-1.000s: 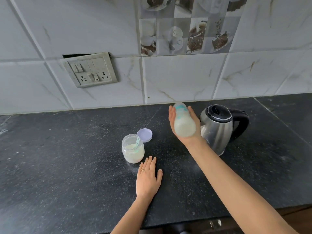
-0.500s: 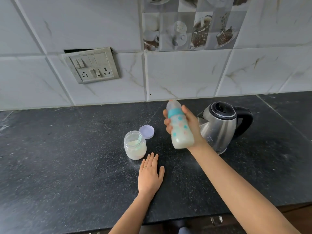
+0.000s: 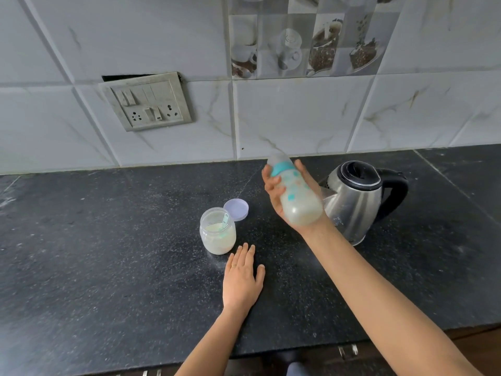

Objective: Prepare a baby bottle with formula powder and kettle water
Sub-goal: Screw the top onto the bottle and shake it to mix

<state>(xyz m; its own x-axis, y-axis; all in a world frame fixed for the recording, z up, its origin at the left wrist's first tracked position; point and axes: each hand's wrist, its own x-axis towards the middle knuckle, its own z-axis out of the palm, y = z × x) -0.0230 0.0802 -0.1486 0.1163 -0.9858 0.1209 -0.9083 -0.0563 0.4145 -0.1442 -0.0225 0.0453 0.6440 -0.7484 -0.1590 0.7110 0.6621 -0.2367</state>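
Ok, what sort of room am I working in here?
Most likely a home kitchen: a dark stone counter against a tiled wall with coffee-cup tiles, an electric kettle, and a socket panel above the counter.

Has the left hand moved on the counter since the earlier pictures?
No. The left hand lies flat on the counter as before, its fingertips just short of the open formula jar.
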